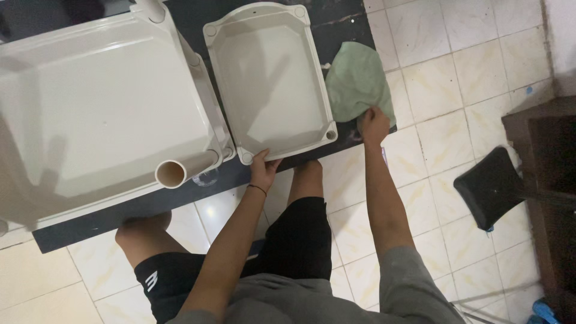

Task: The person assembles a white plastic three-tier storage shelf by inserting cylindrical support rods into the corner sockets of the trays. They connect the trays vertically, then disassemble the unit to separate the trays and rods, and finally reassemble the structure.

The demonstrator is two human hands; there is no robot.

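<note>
Left hand (262,170) grips near edge of the small cream tray (273,78), fingers curled over its rim; tray lies on dark mat (120,210) beside larger cream shelf (90,102) with tube leg (174,173). Right hand (374,125) clutches green cloth (357,81), bunched on mat's right edge, just beside tray

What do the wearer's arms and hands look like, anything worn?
Both arms are bare from the short grey sleeves down. The left hand has a thin dark band at the wrist. The right hand has nothing on it. No gloves, no watch visible.
</note>
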